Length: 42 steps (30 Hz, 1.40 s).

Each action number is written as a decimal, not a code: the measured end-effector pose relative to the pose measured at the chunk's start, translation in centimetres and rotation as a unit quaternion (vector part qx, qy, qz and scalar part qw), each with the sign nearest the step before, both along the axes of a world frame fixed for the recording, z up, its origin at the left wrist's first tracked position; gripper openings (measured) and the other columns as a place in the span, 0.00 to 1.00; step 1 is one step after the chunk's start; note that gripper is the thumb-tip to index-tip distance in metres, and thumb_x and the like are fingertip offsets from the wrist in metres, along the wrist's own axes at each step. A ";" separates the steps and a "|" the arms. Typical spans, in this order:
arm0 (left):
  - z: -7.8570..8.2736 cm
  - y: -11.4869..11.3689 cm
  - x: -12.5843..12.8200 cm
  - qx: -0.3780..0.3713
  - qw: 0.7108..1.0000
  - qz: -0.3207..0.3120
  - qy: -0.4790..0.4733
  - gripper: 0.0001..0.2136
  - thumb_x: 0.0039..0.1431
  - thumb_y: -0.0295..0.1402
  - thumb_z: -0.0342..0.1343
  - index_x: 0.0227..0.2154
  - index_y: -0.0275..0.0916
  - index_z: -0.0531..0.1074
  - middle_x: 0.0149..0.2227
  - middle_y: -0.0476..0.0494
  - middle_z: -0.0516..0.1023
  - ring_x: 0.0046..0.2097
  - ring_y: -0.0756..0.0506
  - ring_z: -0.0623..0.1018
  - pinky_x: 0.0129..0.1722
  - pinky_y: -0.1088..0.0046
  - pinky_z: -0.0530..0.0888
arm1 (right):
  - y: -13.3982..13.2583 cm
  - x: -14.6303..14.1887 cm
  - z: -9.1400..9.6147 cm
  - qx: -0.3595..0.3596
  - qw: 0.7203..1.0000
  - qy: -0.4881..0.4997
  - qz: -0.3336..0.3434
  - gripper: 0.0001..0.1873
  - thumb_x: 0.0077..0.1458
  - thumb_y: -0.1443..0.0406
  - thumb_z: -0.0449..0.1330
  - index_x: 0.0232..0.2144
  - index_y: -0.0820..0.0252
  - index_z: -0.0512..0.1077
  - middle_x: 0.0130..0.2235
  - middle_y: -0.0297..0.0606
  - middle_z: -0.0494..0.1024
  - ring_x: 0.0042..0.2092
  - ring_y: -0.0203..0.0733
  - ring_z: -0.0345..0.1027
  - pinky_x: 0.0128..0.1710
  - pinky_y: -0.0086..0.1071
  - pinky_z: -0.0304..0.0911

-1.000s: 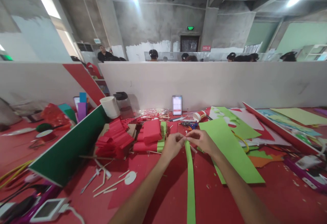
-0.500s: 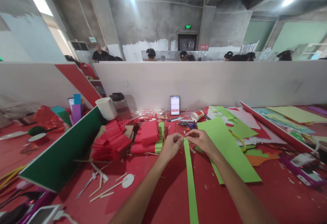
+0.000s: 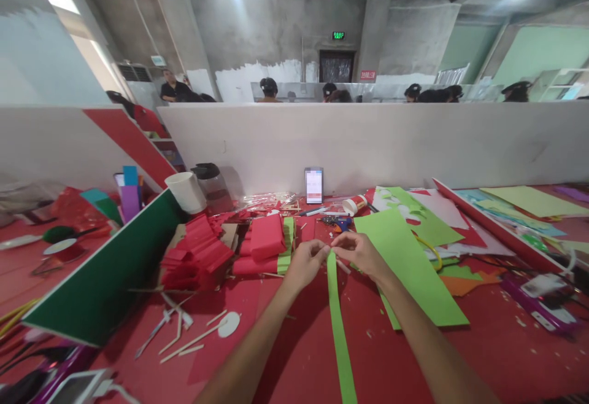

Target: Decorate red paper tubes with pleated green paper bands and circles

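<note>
A long, narrow light-green paper strip (image 3: 339, 330) runs from my fingertips down toward the bottom edge of the view. My left hand (image 3: 309, 263) pinches its far end from the left. From the other side, my right hand (image 3: 356, 253) pinches the same end, thumb and forefinger pressed together. The fingertips of both hands nearly meet, and they cover the tip of the strip. Just right of my right hand lies a large light-green sheet (image 3: 414, 275). Left of my left hand is a folded stack of red paper (image 3: 268, 236) beside some green paper.
A blue glue gun (image 3: 340, 224) lies beyond my hands, with a phone (image 3: 314, 185) upright behind it. Crumpled red paper strips (image 3: 197, 256), thin wooden sticks (image 3: 193, 342) and a white disc (image 3: 229, 324) are to the left. A green divider (image 3: 110, 269) edges the workspace.
The view has shifted slightly. Both hands keep their pinch at the end of the green strip, which now curves a little more, its upper part shifted left.
</note>
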<state>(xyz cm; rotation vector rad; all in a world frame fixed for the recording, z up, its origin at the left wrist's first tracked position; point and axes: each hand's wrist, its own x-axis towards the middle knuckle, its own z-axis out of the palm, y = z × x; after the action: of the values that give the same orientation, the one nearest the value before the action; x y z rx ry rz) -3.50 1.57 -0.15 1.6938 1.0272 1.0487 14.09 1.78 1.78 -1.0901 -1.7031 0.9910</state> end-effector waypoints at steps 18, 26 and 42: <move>0.1 -1.2 0.8 0.096 0.983 0.091 0.128 0.11 0.63 0.37 0.49 0.25 0.40 0.67 0.22 0.51 0.68 0.25 0.48 0.67 0.28 0.74 0.57 | -0.1 -0.7 -0.3 -0.016 0.999 0.030 0.014 0.08 0.48 0.63 0.62 0.29 0.59 0.67 0.27 0.31 0.70 0.28 0.35 0.64 0.30 0.29 0.62; 0.2 -1.2 0.7 0.128 0.991 0.009 0.029 0.07 0.63 0.33 0.51 0.39 0.39 0.72 0.35 0.46 0.77 0.36 0.47 0.74 0.38 0.75 0.68 | 0.4 0.2 -0.8 -0.036 0.998 0.058 0.014 0.09 0.46 0.64 0.63 0.28 0.57 0.64 0.26 0.29 0.69 0.29 0.36 0.65 0.30 0.29 0.62; 0.7 -0.7 0.7 0.005 0.995 0.023 -0.097 0.09 0.56 0.36 0.58 0.33 0.35 0.77 0.33 0.43 0.81 0.37 0.45 0.77 0.39 0.71 0.71 | -0.2 0.1 0.4 -0.070 0.993 0.093 0.011 0.10 0.46 0.62 0.65 0.28 0.58 0.67 0.27 0.30 0.69 0.31 0.37 0.65 0.33 0.30 0.64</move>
<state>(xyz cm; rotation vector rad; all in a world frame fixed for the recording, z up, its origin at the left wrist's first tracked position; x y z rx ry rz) -2.84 0.92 0.56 1.5472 0.9401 1.2238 14.18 1.58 2.18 -1.0350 -1.5177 1.2016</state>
